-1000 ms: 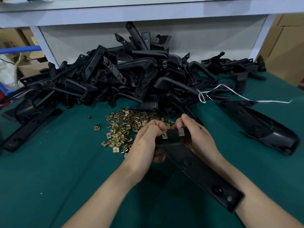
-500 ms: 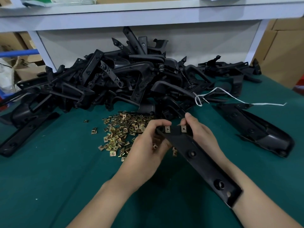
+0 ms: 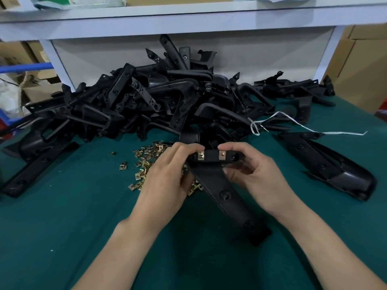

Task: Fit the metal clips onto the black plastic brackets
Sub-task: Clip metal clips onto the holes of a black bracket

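1. Green tabletop fills the near field. Both forearms come in from 6 o'clock.
2. Held bracket: long and black. Its lower end points to 5 o'clock, low by the tabletop; cannot tell if it touches. Its crossbar end is up at 12 o'clock, between the hands.
3. Left hand: grip wraps the crossbar's left end, fingers curled over the top, fingertips just beside the left clip.
4. Right hand: grip curls round the crossbar's right end, index finger on top, thumb below.
5. Left clip and right clip sit on the crossbar side by side, apart from each other, both seated on the plastic.
6. Loose clips: brass-coloured heap on the tabletop at 10 o'clock of the left hand, partly hidden under it. A few strays lie further out at 9 o'clock.
7. Right bracket lies alone at 3 o'clock, well apart from the hands. Left bracket lies at 9 o'clock near the frame edge.
8. Bracket pile: tangled black heap at 12 o'clock, behind the loose clips.
9. White string trails off the pile onto the tabletop at 2 o'clock.
10. Shelf spans above the pile. Cardboard boxes stand far off at 2 o'clock.
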`<state>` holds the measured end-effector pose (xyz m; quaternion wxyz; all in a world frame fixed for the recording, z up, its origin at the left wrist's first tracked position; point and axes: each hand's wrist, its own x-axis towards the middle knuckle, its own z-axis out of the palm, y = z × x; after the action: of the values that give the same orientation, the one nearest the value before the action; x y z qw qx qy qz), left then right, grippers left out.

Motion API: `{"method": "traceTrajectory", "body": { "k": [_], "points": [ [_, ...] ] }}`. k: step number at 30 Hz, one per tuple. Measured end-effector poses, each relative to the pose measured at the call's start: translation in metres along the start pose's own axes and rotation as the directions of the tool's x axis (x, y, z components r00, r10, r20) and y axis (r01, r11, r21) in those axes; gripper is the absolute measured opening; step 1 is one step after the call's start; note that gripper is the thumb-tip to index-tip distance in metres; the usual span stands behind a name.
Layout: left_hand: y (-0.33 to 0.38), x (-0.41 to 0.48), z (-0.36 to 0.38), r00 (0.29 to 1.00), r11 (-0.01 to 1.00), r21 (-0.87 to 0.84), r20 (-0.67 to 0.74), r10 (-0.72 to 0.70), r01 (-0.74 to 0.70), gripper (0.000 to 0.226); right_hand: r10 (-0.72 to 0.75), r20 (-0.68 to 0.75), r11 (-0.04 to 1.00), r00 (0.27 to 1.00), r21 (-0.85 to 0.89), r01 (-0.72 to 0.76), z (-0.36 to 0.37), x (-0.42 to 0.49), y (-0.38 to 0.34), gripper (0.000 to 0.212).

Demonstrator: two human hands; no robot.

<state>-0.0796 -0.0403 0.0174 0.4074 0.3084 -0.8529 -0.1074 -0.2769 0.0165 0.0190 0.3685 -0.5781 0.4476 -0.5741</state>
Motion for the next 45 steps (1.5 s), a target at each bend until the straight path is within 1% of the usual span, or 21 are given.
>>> {"method": "traceTrajectory", "body": {
  "k": [2, 4, 6, 9, 12, 15, 19, 21, 23, 24, 25, 26, 27, 29, 32, 33, 34, 36, 38, 42, 45],
  "points": [
    [0.0, 0.0, 0.001, 0.999, 0.998, 0.032, -0.001, 0.045, -0.045, 0.052, -0.031, -0.038, 0.997, 0.999, -0.077, 0.028, 0.002, -0.001, 0.002, 0.029],
    [0.001, 0.0, 0.002, 0.998, 0.997, 0.037, 0.0, 0.07, -0.07, 0.047, -0.039, -0.075, 0.989, 0.996, -0.146, 0.028, 0.003, -0.003, 0.005, 0.025],
    [0.001, 0.0, 0.004, 0.998, 0.997, 0.025, 0.0, 0.067, -0.067, 0.048, -0.04, -0.099, 0.982, 0.994, -0.189, 0.02, 0.003, -0.004, 0.007, 0.025],
    [0.0, -0.001, 0.005, 0.999, 0.999, 0.005, -0.004, 0.039, -0.039, 0.055, -0.041, -0.122, 0.978, 0.992, -0.209, 0.015, 0.004, -0.006, 0.009, 0.025],
    [-0.002, -0.001, 0.005, 0.999, 0.999, 0.0, -0.01, 0.05, -0.05, 0.055, -0.06, -0.127, 0.96, 0.99, -0.279, 0.023, 0.005, -0.006, 0.008, 0.023],
    [-0.002, -0.001, 0.006, 0.998, 0.998, 0.006, -0.023, 0.06, -0.059, 0.055, -0.077, -0.114, 0.961, 0.99, -0.273, 0.043, 0.005, -0.006, 0.008, 0.021],
    [-0.002, -0.001, 0.005, 0.999, 0.999, 0.002, -0.013, 0.038, -0.038, 0.051, -0.086, -0.114, 0.951, 0.99, -0.306, 0.048, 0.003, -0.006, 0.014, 0.029],
    [-0.002, -0.002, 0.005, 0.999, 0.999, 0.004, -0.005, 0.036, -0.036, 0.045, -0.085, -0.118, 0.937, 0.989, -0.348, 0.039, 0.002, -0.005, 0.014, 0.031],
    [-0.001, -0.004, 0.006, 1.0, 1.0, -0.017, 0.004, 0.01, -0.01, 0.029, -0.1, -0.105, 0.916, 0.989, -0.398, 0.05, 0.001, -0.003, 0.013, 0.03],
    [0.0, -0.005, 0.006, 0.999, 0.999, -0.036, 0.025, -0.037, 0.037, 0.022, -0.121, -0.101, 0.909, 0.988, -0.41, 0.069, 0.001, -0.003, 0.01, 0.027],
    [0.001, -0.005, 0.007, 0.994, 0.993, -0.059, 0.045, -0.099, 0.101, 0.029, -0.148, -0.102, 0.906, 0.984, -0.412, 0.094, 0.002, -0.002, 0.01, 0.021],
    [0.001, -0.005, 0.01, 0.988, 0.984, -0.096, 0.055, -0.148, 0.152, 0.037, -0.153, -0.097, 0.914, 0.984, -0.393, 0.103, 0.004, -0.003, 0.01, 0.009],
    [0.002, -0.006, 0.013, 0.981, 0.971, -0.145, 0.053, -0.186, 0.191, 0.038, -0.15, -0.088, 0.919, 0.985, -0.38, 0.106, 0.005, -0.003, 0.011, 0.011],
    [0.003, -0.007, 0.018, 0.973, 0.938, -0.257, 0.042, -0.229, 0.232, 0.038, -0.118, -0.098, 0.933, 0.988, -0.351, 0.077, 0.007, -0.005, 0.013, 0.027],
    [0.003, -0.008, 0.02, 0.969, 0.897, -0.368, 0.055, -0.242, 0.245, 0.076, -0.08, -0.097, 0.94, 0.992, -0.34, 0.043, 0.007, -0.005, 0.011, 0.035],
    [0.003, -0.007, 0.02, 0.975, 0.903, -0.368, 0.048, -0.218, 0.22, 0.08, -0.066, -0.099, 0.944, 0.993, -0.329, 0.03, 0.006, -0.005, 0.009, 0.038],
    [0.003, -0.006, 0.02, 0.984, 0.923, -0.342, 0.042, -0.172, 0.176, 0.076, -0.058, -0.099, 0.948, 0.993, -0.317, 0.024, 0.005, -0.004, 0.008, 0.04],
    [0.002, -0.004, 0.019, 0.995, 0.966, -0.241, 0.016, -0.094, 0.095, 0.055, -0.043, -0.098, 0.957, 0.994, -0.291, 0.013, 0.002, -0.004, 0.008, 0.042],
    [-0.001, -0.004, 0.019, 0.995, 0.981, -0.177, -0.033, -0.092, 0.085, 0.036, -0.044, -0.082, 0.953, 0.996, -0.302, 0.017, 0.002, -0.005, 0.008, 0.041],
    [-0.006, -0.006, 0.016, 0.978, 0.978, -0.135, -0.108, -0.176, 0.161, 0.03, -0.053, -0.032, 0.931, 0.998, -0.364, 0.038, 0.007, -0.008, 0.009, 0.026],
    [-0.007, -0.005, 0.016, 0.968, 0.969, -0.139, -0.123, -0.221, 0.204, 0.028, -0.101, -0.033, 0.925, 0.994, -0.372, 0.081, 0.009, -0.008, 0.009, 0.031]
  ]
}}
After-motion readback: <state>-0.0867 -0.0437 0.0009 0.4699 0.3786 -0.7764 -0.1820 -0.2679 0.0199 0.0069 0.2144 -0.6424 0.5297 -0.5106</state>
